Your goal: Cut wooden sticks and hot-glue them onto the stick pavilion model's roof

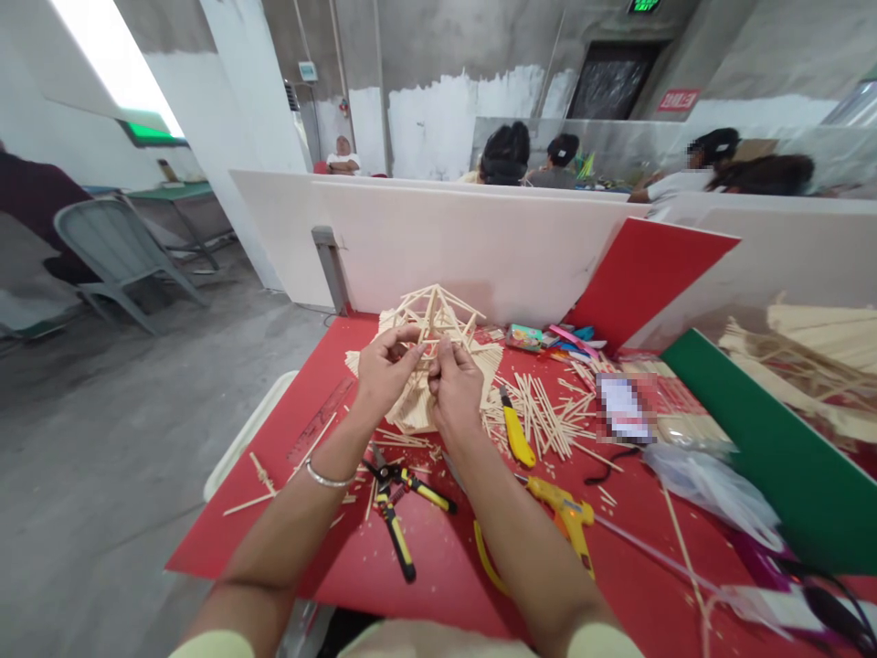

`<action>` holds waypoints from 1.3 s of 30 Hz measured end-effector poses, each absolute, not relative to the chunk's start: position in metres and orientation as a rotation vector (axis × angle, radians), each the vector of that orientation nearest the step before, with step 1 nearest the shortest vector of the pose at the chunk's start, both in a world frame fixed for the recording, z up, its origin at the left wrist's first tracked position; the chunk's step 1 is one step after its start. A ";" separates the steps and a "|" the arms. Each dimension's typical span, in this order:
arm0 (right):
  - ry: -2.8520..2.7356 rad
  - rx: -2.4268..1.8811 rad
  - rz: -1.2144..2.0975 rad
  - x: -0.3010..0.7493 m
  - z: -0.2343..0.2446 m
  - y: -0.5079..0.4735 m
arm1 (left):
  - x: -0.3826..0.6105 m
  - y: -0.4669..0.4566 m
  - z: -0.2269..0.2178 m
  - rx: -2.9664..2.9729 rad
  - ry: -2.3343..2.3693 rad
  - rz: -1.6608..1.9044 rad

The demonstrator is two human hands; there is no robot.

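Observation:
A small frame model of thin wooden sticks (436,294), with a peaked top, stands on a base of sticks laid side by side (413,416). At its near side, my left hand (385,373) and my right hand (457,384) are close together, thumbs and forefingers pinched. A short wooden stick (429,343) spans the gap between the fingertips; the fingers partly hide it. Below my hands lie wire cutters (387,475) with yellow-black handles, spread apart. To the right of my right hand are a yellow utility knife (518,429) and a yellow glue gun (562,507).
Loose sticks (541,411) are scattered over the red tabletop (322,557). A clear ruler (319,420) lies on the left, a plastic bag (713,493) on the right. A white partition (466,233) stands behind; a green board (774,448) borders the right. People (503,155) sit beyond.

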State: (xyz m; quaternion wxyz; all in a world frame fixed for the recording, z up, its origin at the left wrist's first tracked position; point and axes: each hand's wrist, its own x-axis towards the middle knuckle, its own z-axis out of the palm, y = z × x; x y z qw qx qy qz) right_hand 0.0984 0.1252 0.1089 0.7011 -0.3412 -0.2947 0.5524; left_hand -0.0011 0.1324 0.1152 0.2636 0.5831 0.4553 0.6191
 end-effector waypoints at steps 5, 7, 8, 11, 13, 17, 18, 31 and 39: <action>-0.632 -0.750 1.228 0.097 0.109 0.125 | 0.000 0.133 0.115 1.581 1.231 1.684; -0.628 -0.743 1.228 0.097 0.110 0.125 | 0.001 0.132 0.115 1.572 1.240 1.685; -0.630 -0.739 1.228 0.097 0.110 0.125 | 0.001 0.132 0.115 1.567 1.246 1.686; -0.642 -0.736 1.228 0.097 0.110 0.124 | 0.001 0.132 0.115 1.557 1.248 1.686; -0.655 -0.736 1.234 0.098 0.109 0.124 | 0.001 0.132 0.115 1.557 1.247 1.687; -0.645 -0.703 1.284 0.098 0.109 0.123 | 0.002 0.132 0.114 1.567 1.257 1.694; -0.639 -0.687 1.299 0.098 0.109 0.122 | 0.002 0.132 0.114 1.569 1.255 1.694; -0.645 -0.638 1.378 0.100 0.112 0.122 | 0.003 0.132 0.113 1.524 1.243 1.697; -0.651 -0.618 1.400 0.101 0.112 0.122 | 0.003 0.134 0.112 1.521 1.240 1.706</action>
